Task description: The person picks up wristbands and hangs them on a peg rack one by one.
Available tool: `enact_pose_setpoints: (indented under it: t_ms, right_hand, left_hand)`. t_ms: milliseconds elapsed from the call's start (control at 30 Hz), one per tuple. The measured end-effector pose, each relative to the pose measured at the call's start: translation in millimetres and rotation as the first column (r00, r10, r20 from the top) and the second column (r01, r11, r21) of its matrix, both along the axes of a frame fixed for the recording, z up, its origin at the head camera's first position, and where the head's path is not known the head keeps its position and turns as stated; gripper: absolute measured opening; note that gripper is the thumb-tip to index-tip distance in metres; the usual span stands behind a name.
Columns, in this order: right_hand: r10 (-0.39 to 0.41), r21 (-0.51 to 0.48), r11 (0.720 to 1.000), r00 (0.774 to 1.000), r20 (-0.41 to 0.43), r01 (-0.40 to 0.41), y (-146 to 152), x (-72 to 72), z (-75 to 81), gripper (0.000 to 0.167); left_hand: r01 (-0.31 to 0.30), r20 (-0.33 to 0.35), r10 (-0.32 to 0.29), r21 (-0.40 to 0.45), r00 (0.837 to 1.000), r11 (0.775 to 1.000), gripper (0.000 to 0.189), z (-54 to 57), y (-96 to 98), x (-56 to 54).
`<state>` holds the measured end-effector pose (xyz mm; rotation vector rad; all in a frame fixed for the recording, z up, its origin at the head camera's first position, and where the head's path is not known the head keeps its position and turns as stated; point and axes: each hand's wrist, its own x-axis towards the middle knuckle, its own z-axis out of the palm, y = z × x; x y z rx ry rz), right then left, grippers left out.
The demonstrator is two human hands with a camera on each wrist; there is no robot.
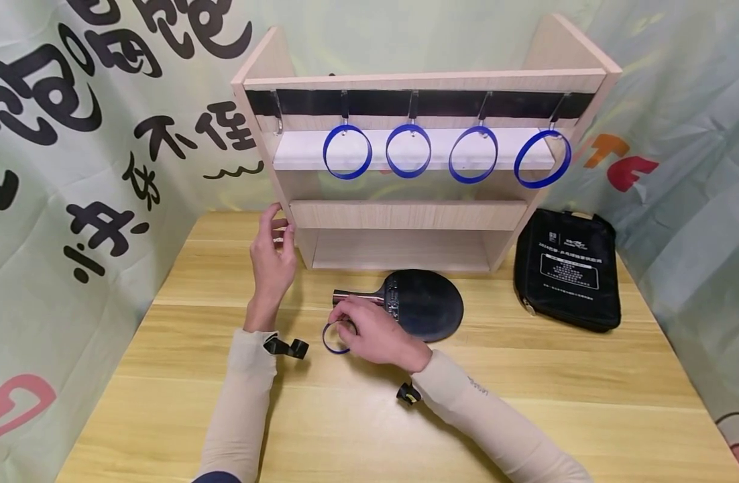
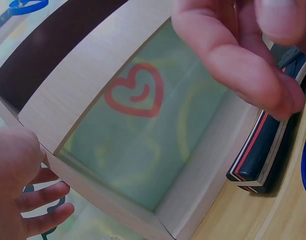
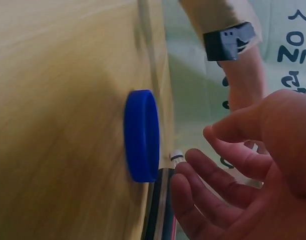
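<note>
My left hand [image 1: 273,265] is at the left side panel of a wooden shelf stand [image 1: 406,216], its thumb by the panel's edge and its fingers loosely spread along the outer side. A blue ring [image 3: 141,136] lies flat on the table. Over it hovers my right hand [image 1: 378,332], fingers loosely bent and apart from the ring, with nothing held. Right behind this hand is a black table tennis paddle [image 1: 430,305], its handle [image 2: 258,155] pointing left. Several more blue rings [image 1: 347,152] hang from hooks on the stand's black strip [image 1: 378,102]; the leftmost hook [image 1: 279,114] is bare.
A black zipped case [image 1: 565,272] with white print lies on the table [image 1: 357,429] to the right of the stand. Printed curtains [image 1: 104,268] enclose the table at the back and sides.
</note>
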<state>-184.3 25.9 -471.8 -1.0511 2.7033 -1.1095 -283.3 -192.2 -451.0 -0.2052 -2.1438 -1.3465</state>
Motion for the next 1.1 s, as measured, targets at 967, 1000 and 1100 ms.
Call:
enact_pose_setpoints:
  t_ms: [967, 1000, 1100]
  right_hand:
    - [-0.105, 0.158, 0.982, 0.994, -0.026, 0.108, -8.3, 9.2, -11.8, 0.024]
    - [-0.108, 0.154, 0.982, 0.994, -0.025, 0.111, -8.6, 9.0, -12.0, 0.024]
    - [-0.112, 0.138, 0.984, 0.994, -0.012, 0.113, -8.7, 8.9, -11.8, 0.024]
  left_hand:
    - [0.001, -0.013, -0.002, -0.01, 1.0, 1.0, 0.043, -0.2, 1.4, 0.2]
    - [0.001, -0.014, -0.001, -0.01, 1.0, 1.0, 0.042, 0.0, 1.3, 0.2]
    - [0.001, -0.016, -0.001, -0.01, 1.0, 1.0, 0.042, 0.0, 0.9, 0.1]
